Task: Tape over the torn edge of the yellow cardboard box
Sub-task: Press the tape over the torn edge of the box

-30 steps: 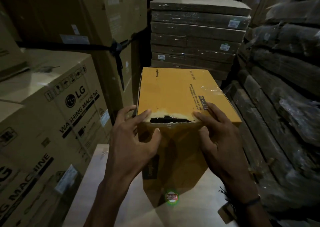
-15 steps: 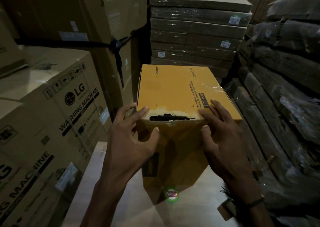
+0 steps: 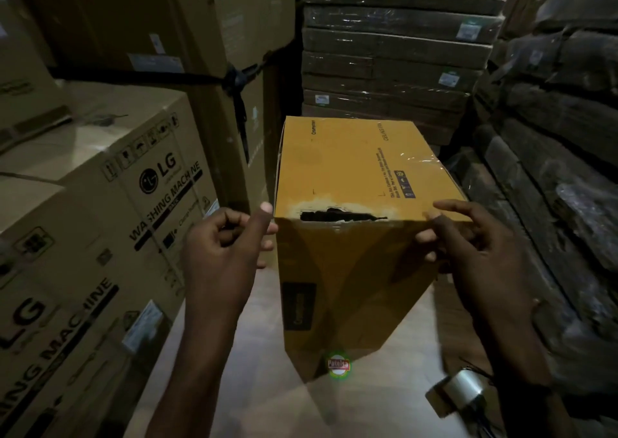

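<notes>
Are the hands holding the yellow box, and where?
Neither clearly grips the yellow box. The left hand is beside its left corner; the right hand curls at its right corner near the tear.
</notes>
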Tool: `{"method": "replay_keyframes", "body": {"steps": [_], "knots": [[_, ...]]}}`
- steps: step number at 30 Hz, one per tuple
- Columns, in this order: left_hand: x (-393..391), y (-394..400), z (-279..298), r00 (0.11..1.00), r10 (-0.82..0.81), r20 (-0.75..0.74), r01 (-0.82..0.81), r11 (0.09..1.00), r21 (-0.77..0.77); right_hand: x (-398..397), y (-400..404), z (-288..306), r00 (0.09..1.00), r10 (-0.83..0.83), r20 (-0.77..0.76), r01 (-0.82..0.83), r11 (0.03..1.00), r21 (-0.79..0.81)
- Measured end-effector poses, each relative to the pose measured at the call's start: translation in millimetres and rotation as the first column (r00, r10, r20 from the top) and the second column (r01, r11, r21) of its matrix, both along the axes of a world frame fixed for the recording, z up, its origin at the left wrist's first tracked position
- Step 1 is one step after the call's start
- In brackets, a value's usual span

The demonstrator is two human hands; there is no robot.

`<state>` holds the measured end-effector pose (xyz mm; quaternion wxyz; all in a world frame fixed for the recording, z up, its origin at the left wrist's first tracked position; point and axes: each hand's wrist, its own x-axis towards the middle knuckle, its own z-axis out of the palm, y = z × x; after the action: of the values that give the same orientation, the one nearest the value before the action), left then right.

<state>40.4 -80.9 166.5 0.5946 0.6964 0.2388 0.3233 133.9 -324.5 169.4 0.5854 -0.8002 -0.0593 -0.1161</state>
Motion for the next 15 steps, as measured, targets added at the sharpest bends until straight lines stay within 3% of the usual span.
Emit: {"method": "replay_keyframes", "body": {"steps": [6,15], "knots": [[14,-1,6,0.997,-0.027,-0.075,0.032,0.998,0.056,7,8,2,0.983,0.095,-0.158,-0.08,0.992,0.1],[14,3,5,0.992,-0.074,-0.105,0.07,0.997,-0.038,7,13,-2,0.977,0.147,-0.154,-0.127,0.983,0.135]]}}
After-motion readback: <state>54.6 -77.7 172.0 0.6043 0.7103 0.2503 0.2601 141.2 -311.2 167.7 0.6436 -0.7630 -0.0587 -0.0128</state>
